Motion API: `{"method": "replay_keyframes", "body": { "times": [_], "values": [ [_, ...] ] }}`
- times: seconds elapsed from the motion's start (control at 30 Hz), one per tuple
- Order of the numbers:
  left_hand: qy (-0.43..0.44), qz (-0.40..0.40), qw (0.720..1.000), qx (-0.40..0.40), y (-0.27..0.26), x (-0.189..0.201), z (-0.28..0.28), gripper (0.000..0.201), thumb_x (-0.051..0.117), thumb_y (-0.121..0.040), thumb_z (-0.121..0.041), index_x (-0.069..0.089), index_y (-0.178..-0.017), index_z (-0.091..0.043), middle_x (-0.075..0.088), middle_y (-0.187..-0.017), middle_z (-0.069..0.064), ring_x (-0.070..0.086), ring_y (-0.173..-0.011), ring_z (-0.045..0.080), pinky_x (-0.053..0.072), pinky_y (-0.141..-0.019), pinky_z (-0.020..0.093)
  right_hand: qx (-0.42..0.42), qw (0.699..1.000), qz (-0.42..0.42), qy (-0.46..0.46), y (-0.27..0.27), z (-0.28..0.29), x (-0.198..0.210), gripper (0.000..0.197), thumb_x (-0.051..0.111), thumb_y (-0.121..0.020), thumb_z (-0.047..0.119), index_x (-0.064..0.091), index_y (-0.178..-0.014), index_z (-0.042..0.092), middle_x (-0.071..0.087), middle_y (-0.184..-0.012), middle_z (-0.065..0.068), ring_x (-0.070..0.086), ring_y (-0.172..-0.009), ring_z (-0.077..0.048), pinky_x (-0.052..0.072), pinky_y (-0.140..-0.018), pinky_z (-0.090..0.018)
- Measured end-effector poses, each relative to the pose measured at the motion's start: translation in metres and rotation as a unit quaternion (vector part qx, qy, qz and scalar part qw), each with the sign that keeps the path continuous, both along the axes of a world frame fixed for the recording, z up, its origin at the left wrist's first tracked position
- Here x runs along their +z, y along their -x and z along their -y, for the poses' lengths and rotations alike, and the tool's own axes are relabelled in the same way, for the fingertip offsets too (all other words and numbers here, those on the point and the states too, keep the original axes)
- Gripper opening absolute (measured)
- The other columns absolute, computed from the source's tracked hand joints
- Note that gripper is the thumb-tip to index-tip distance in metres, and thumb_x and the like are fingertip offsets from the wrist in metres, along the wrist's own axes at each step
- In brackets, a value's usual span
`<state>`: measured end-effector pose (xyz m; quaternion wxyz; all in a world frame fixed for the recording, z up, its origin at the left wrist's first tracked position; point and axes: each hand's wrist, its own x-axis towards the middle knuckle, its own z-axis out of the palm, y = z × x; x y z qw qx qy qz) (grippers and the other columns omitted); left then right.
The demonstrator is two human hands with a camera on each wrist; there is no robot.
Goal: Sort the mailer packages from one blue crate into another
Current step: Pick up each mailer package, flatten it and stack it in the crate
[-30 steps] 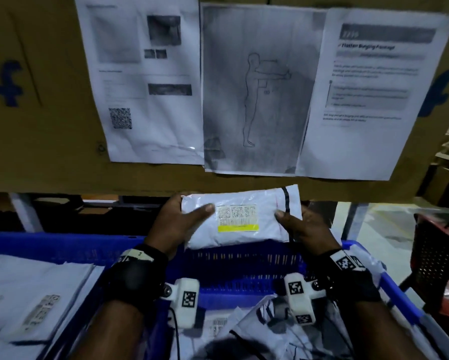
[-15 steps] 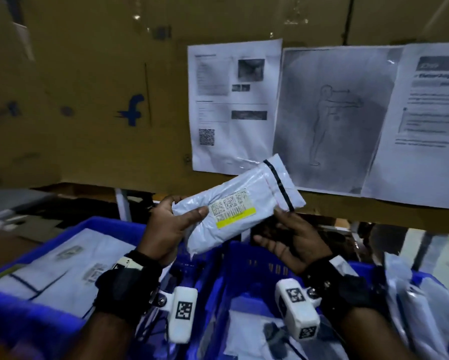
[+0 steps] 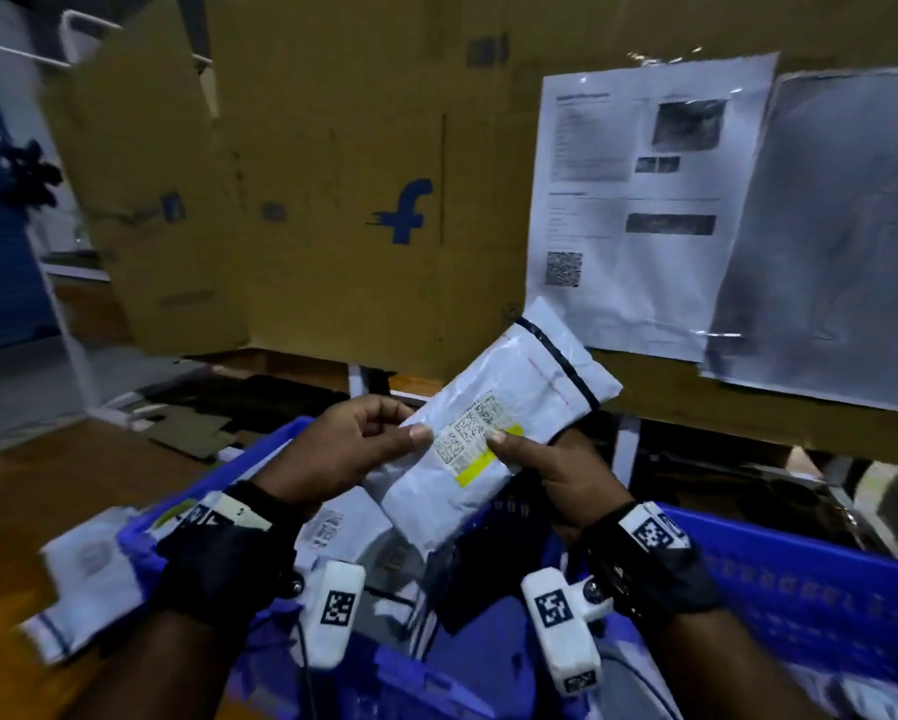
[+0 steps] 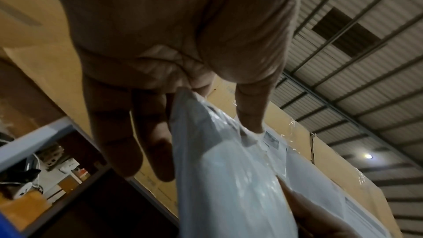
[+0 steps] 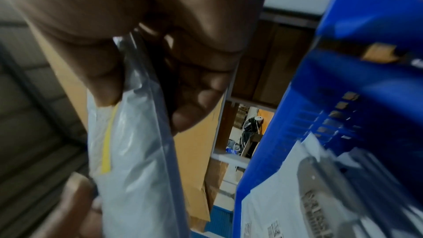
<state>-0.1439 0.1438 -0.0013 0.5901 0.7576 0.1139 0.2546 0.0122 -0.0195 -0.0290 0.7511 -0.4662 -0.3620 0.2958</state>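
A soft, padded white plastic mailer package (image 3: 493, 439), oblong with a dark stripe across its sealed flap and a printed label with a yellow strip, is held tilted in the air above two blue crates. The left hand (image 3: 342, 449) pinches its left edge, thumb on the label side and fingers behind. The right hand (image 3: 556, 475) grips the lower right edge, thumb pressed on the yellow strip.

Under the left hand sits a blue plastic crate (image 3: 213, 491) holding several flat white mailers (image 3: 332, 527); their count is unclear. Under the right hand sits a second blue crate with a perforated wall (image 3: 800, 579).

The left wrist view alone shows a corrugated metal roof (image 4: 366, 61) with one small lamp. The right wrist view shows the crate's slotted wall (image 5: 343, 115) and labelled mailers (image 5: 274, 214) inside it.

Behind the grip stands a brown cardboard wall (image 3: 332, 174) with two printed paper sheets (image 3: 639, 210) taped on.
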Motion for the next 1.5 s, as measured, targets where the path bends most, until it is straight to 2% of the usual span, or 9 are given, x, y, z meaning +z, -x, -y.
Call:
{"method": "replay_keyframes", "body": {
  "times": [0.27, 0.33, 0.53, 0.63, 0.77, 0.87, 1.1, 1.37, 1.5],
  "values": [
    [-0.003, -0.028, 0.998, -0.058, 0.033, -0.012, -0.059, 0.03, 0.077, -0.082, -0.026, 0.072, -0.108, -0.013, 0.074, -0.106, 0.012, 0.072, -0.094, 0.03, 0.057, -0.08, 0.041, 0.002, 0.998, 0.061, 0.029, 0.04, -0.077, -0.002, 0.041, 0.062, -0.086, 0.017, 0.061, -0.121, -0.005, 0.068, -0.116, -0.02, 0.066, -0.107, -0.036, 0.054, -0.093, -0.048],
    [0.006, -0.01, 0.999, -0.033, 0.038, -0.018, -0.077, 0.032, 0.077, -0.08, -0.024, 0.071, -0.106, -0.008, 0.074, -0.105, 0.015, 0.071, -0.094, 0.031, 0.054, -0.085, 0.049, -0.019, 0.998, 0.038, 0.048, 0.044, -0.093, -0.003, 0.038, 0.059, -0.09, 0.028, 0.062, -0.117, 0.0, 0.071, -0.11, -0.019, 0.068, -0.097, -0.037, 0.054, -0.085, -0.05],
    [0.017, -0.001, 1.0, -0.02, 0.044, -0.03, -0.121, 0.047, 0.077, -0.076, -0.028, 0.063, -0.113, -0.002, 0.073, -0.108, 0.015, 0.069, -0.1, 0.037, 0.053, -0.089, 0.054, -0.076, 0.995, 0.024, 0.06, 0.047, -0.127, -0.005, 0.02, 0.059, -0.096, 0.019, 0.059, -0.077, 0.012, 0.066, -0.069, -0.011, 0.055, -0.052, -0.02, 0.049, -0.046, -0.026],
    [0.029, 0.003, 0.999, -0.018, 0.043, -0.032, -0.135, 0.052, 0.075, -0.075, -0.028, 0.06, -0.116, -0.001, 0.073, -0.109, 0.014, 0.069, -0.102, 0.037, 0.054, -0.089, 0.052, -0.05, 0.996, 0.019, 0.077, 0.051, -0.139, -0.007, 0.015, 0.059, -0.094, 0.02, 0.059, -0.082, 0.012, 0.068, -0.071, -0.009, 0.056, -0.056, -0.021, 0.049, -0.049, -0.027],
    [0.033, -0.003, 0.999, -0.035, 0.041, -0.03, -0.151, 0.046, 0.072, -0.082, -0.033, 0.059, -0.117, -0.006, 0.072, -0.112, 0.014, 0.069, -0.1, 0.031, 0.054, -0.086, 0.047, -0.002, 0.99, 0.051, 0.129, 0.056, -0.157, -0.012, 0.022, 0.062, -0.093, 0.024, 0.065, -0.112, 0.014, 0.074, -0.104, -0.01, 0.069, -0.079, -0.025, 0.053, -0.059, -0.031],
    [0.043, -0.032, 0.996, -0.066, 0.042, -0.03, -0.167, 0.039, 0.064, -0.091, -0.031, 0.061, -0.118, -0.003, 0.07, -0.113, 0.019, 0.068, -0.097, 0.032, 0.053, -0.083, 0.043, -0.015, 0.993, 0.041, 0.113, 0.057, -0.173, -0.014, 0.026, 0.061, -0.094, 0.017, 0.063, -0.119, 0.009, 0.072, -0.108, -0.016, 0.068, -0.075, -0.024, 0.05, -0.051, -0.026],
    [-0.017, -0.106, 0.993, -0.057, 0.047, -0.033, -0.205, 0.043, 0.075, -0.08, -0.049, 0.074, -0.099, -0.01, 0.074, -0.1, 0.016, 0.071, -0.091, 0.037, 0.055, -0.081, 0.046, -0.053, 0.984, 0.047, 0.164, 0.051, -0.204, -0.027, 0.021, 0.058, -0.098, 0.02, 0.065, -0.112, 0.007, 0.072, -0.106, -0.019, 0.064, -0.079, -0.03, 0.052, -0.054, -0.028],
    [-0.063, -0.16, 0.985, -0.02, 0.047, -0.05, -0.218, 0.02, 0.073, -0.085, -0.028, 0.075, -0.097, -0.012, 0.077, -0.091, 0.004, 0.074, -0.086, 0.023, 0.058, -0.081, 0.037, -0.061, 0.974, 0.027, 0.216, 0.043, -0.221, -0.052, 0.028, 0.064, -0.094, 0.024, 0.063, -0.104, -0.002, 0.065, -0.084, -0.015, 0.057, -0.054, -0.014, 0.051, -0.049, -0.026],
    [-0.085, -0.175, 0.981, 0.011, 0.049, -0.056, -0.23, 0.022, 0.077, -0.082, -0.035, 0.077, -0.092, -0.015, 0.077, -0.09, 0.004, 0.073, -0.089, 0.026, 0.057, -0.088, 0.046, -0.039, 0.978, -0.014, 0.207, 0.038, -0.225, -0.058, 0.016, 0.062, -0.095, 0.018, 0.058, -0.082, 0.01, 0.063, -0.067, -0.007, 0.058, -0.05, -0.015, 0.051, -0.048, -0.024]
  ]
}}
